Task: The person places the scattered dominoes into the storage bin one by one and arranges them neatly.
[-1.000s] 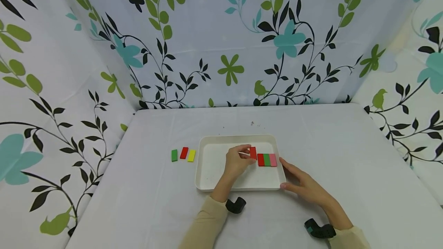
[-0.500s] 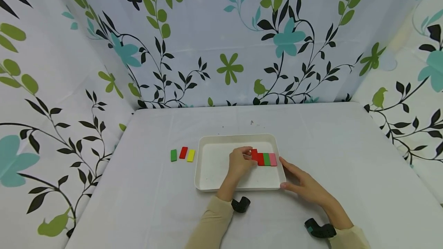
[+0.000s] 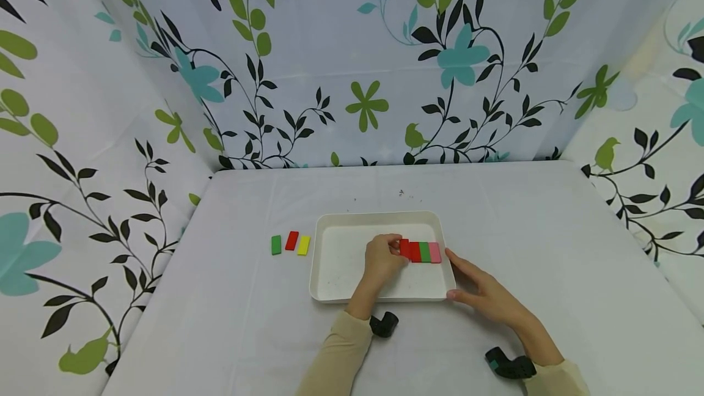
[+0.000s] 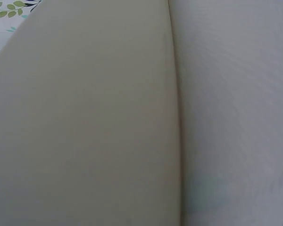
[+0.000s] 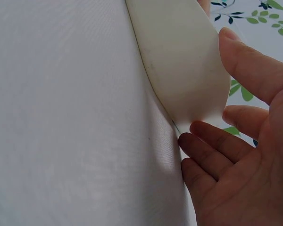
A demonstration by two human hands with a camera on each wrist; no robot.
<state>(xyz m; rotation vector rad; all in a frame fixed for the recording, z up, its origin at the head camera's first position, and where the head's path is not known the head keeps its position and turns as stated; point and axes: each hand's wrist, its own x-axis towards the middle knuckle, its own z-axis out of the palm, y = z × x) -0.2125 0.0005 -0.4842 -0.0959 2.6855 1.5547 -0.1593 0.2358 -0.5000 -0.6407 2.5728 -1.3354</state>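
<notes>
Red block (image 3: 404, 248) in left fingers (image 3: 392, 238)

So the left hand (image 3: 382, 258) covers part of the red block (image 3: 404, 248) nearest the tray's (image 3: 341, 261) middle, and I can't see all of its fingertips. The left forearm (image 3: 360, 303) also blocks a bit of the tray's near edge. The left sleeve (image 3: 338, 356) and right sleeve (image 3: 555, 379) get chopped off at the bottom, same with the desk's (image 3: 247, 322) near edge. Those specks (image 3: 401, 192) toward the desk's far edge? Way too tiny to make out. Left wrist cam is mostly a blurry beige surface (image 4: 85, 117), no clue what, plus a faint greenish smudge (image 4: 206, 190). In the right wrist cam, the right hand (image 5: 250, 160) runs off the right side and the tray's cut off up top.
</notes>
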